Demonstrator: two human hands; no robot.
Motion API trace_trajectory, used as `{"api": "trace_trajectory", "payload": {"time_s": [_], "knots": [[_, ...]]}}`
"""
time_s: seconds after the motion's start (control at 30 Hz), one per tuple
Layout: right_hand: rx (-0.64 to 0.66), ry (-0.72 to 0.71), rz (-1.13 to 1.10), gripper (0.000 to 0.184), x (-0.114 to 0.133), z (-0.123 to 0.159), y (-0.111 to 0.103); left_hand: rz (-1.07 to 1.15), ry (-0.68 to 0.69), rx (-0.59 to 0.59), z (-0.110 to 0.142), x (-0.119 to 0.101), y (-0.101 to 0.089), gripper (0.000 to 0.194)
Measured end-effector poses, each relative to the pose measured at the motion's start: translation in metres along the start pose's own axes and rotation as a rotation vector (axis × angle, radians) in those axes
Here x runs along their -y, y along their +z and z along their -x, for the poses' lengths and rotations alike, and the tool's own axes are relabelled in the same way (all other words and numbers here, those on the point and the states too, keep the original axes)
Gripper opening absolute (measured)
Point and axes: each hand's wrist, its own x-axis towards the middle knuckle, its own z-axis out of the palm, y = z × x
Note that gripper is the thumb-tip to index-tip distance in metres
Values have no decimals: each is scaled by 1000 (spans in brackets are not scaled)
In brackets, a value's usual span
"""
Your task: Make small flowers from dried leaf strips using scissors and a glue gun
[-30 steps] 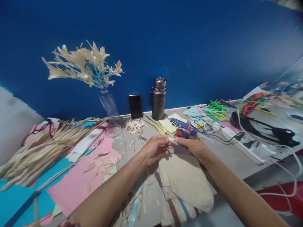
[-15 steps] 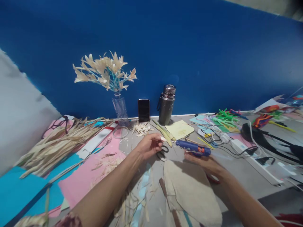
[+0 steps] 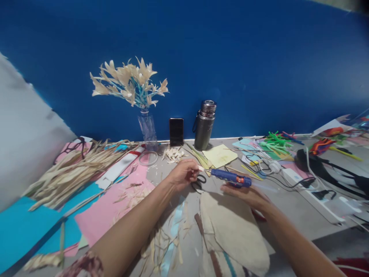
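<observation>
My left hand [image 3: 183, 175] is closed in a pinch on a small pale piece, perhaps dried husk [image 3: 201, 168], whose tip sticks out to the right. My right hand [image 3: 245, 195] is wrapped round a blue glue gun [image 3: 227, 176] with orange parts, held nearly level. Its nozzle points left and is at the pale piece; whether they touch I cannot tell. Dark-handled scissors [image 3: 199, 182] lie just under my left hand, partly hidden. Below my right hand rests a cream cloth glove or mitt [image 3: 236, 231] with brown and teal stripes.
A clear bottle [image 3: 147, 130] holds pale husk flowers [image 3: 129, 82]. Beside it stand a phone [image 3: 176, 131] and a steel flask [image 3: 205, 125]. Dried husks [image 3: 72, 173] lie left on coloured paper. Cables and a white power strip [image 3: 311, 196] are on the right.
The glue gun has turned from a slanted pose behind my right hand to nearly level, nozzle towards the pale piece. My right fingers have left that piece. The view has shifted, uncovering the scissors.
</observation>
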Motion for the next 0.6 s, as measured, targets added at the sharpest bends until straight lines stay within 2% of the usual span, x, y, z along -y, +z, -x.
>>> {"api": "trace_trajectory", "payload": {"time_s": [0.23, 0.4, 0.6], "knots": [[22, 61, -64, 37, -3, 1, 0, -13, 15, 11, 0, 0, 2, 10], [50, 95, 6, 30, -9, 2, -4, -19, 25, 8, 0, 1, 2, 11], [46, 43, -19, 30, -21, -1, -5, -22, 42, 23, -1, 3, 1, 10]]}}
